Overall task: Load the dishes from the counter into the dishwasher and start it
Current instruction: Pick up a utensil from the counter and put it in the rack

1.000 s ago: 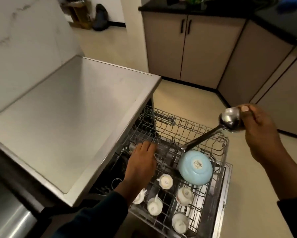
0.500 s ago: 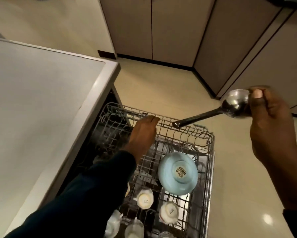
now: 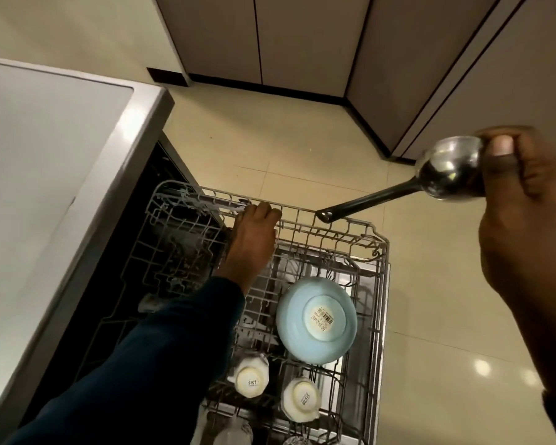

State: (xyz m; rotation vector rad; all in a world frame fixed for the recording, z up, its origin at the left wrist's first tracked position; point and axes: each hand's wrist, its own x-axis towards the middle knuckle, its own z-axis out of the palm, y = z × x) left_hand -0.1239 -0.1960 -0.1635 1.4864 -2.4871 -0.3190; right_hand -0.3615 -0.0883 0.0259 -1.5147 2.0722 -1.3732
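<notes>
Left fingers (image 3: 263,213) now curled over rack (image 3: 350,234) rim; right fingers (image 3: 501,146) pinching ladle (image 3: 443,171) bowl.

Left hand (image 3: 254,239) reaches forward, fingers curled over — right hand (image 3: 523,220) raised, thumb pinching.

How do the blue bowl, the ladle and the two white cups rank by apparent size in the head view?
1. Ladle, though it is nearer the camera, so unsure against the bowl.
2. Blue bowl.
3. Left white cup and right white cup: alike.
</notes>
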